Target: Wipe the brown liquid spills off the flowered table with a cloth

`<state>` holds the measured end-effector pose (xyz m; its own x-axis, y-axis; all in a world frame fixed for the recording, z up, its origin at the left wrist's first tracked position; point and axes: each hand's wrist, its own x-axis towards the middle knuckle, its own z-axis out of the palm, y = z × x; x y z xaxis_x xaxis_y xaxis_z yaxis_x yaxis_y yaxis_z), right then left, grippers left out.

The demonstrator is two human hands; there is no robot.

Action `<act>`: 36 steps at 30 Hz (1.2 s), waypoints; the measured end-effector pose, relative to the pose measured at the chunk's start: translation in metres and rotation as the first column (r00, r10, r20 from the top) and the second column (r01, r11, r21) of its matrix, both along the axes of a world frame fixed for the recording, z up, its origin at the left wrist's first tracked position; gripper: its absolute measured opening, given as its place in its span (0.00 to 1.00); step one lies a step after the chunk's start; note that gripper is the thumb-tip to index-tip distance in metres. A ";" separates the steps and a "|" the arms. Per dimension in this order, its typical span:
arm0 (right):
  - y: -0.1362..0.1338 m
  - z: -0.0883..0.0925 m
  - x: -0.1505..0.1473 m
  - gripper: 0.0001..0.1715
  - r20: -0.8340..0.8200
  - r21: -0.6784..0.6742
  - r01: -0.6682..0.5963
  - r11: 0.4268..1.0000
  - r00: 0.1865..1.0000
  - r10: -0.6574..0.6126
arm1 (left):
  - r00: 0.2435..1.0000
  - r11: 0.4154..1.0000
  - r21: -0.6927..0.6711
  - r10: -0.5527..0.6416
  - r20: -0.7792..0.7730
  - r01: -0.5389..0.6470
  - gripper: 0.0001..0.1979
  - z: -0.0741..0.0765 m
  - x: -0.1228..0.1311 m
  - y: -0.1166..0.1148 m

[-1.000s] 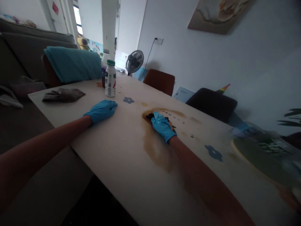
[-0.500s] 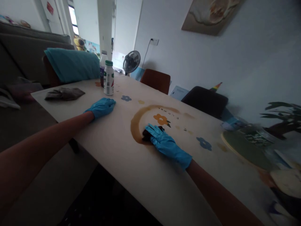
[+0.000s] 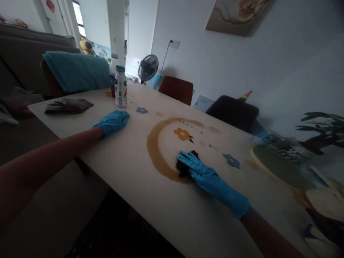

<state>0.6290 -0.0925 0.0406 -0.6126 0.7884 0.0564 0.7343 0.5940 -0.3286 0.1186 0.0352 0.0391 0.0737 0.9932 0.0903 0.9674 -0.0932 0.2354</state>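
Both my hands wear blue gloves. My right hand (image 3: 204,173) presses a small dark cloth (image 3: 185,165) flat on the cream table (image 3: 129,172), at the near end of a brown curved smear (image 3: 156,150). The smear rings an orange flower print (image 3: 182,134). My left hand (image 3: 113,121) lies palm down on the table top, further left, holding nothing. A white bottle with a green cap (image 3: 120,91) stands beyond my left hand.
A grey rag (image 3: 67,105) lies at the table's far left corner. Chairs (image 3: 176,89) stand along the far side, one draped with a teal towel (image 3: 76,70). A green plate (image 3: 279,166) and a plant sit at the right. A fan (image 3: 147,68) stands behind.
My right hand has swept the dark cloth from the smear's far end around to its near end, spreading the brown mark into an arc. The left hand stayed put.
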 end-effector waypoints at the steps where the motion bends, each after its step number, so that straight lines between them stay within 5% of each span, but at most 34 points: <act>1: 0.004 0.000 -0.004 0.39 0.007 0.010 -0.003 1.000 1.000 0.003 | 1.000 1.000 -0.003 -0.001 -0.002 0.001 0.30 0.001 0.001 0.000; 11: 0.082 -0.009 -0.113 0.35 0.083 0.142 -0.066 0.988 0.995 0.054 | 1.000 1.000 -0.007 0.006 -0.003 -0.006 0.32 0.002 0.004 -0.004; 19: 0.158 -0.012 -0.178 0.33 0.077 0.175 0.026 0.984 0.996 -0.040 | 1.000 1.000 0.026 0.009 0.018 -0.010 0.31 -0.005 0.000 -0.001; 28: 0.242 -0.005 -0.200 0.29 0.059 0.184 0.310 0.933 0.944 -0.325 | 1.000 0.998 0.062 -0.007 0.029 0.006 0.30 -0.012 -0.003 0.004; 36: 0.289 -0.001 -0.168 0.28 0.093 0.139 0.539 0.831 0.828 -0.553 | 0.997 0.996 0.084 0.002 0.082 -0.009 0.29 -0.016 -0.006 0.003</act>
<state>0.4609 0.1964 0.0396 -0.0906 0.9900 0.1078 0.9789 0.1085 -0.1731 0.1122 0.0381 0.0228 0.0568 0.9823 0.1787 0.9458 -0.1103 0.3056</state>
